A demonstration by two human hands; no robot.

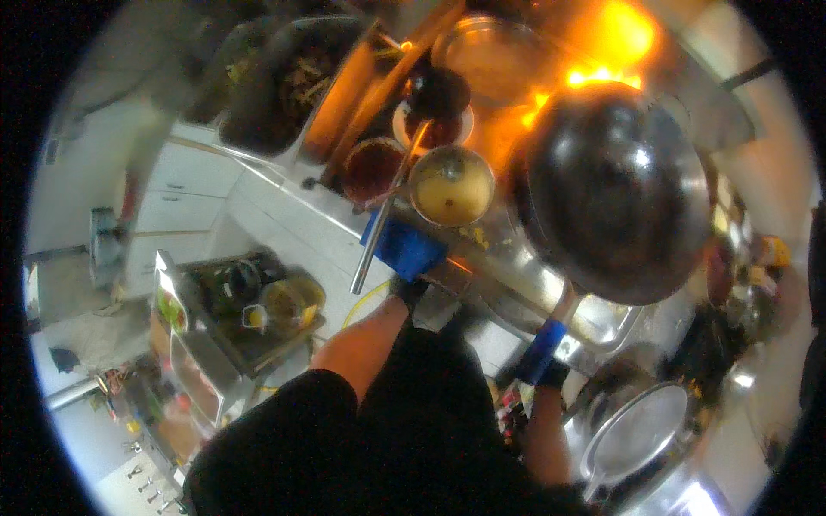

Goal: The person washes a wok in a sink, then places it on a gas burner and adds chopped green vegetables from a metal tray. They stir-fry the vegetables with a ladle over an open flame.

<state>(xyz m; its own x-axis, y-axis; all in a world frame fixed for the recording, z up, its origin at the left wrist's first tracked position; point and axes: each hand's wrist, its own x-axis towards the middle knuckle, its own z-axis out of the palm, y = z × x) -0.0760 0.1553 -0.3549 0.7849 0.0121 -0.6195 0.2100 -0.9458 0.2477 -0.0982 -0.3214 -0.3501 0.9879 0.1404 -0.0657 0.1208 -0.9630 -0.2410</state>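
Observation:
My right hand [550,373], dark at the wrist with blue material over it, is closed around the handle [569,306] of a large dark wok [616,193]. The wok stands steeply tilted, flames burning behind its far rim. A flat piece of blue material [413,248] covers my left hand [408,290], so its fingers are hidden. Across that blue material runs the metal handle [374,248] of a ladle; whether my left hand grips it I cannot tell. The ladle's dark bowl [439,93] is over a white-rimmed bowl [468,129]. Close by is a round container of yellow liquid [452,187].
A container of dark red sauce [374,169] stands beside the ladle. Bright fire [613,39] rises at the back. Dark food pans [303,84] stand at upper left. At right is a strainer [635,429]; at left, a cart [258,361] carries containers.

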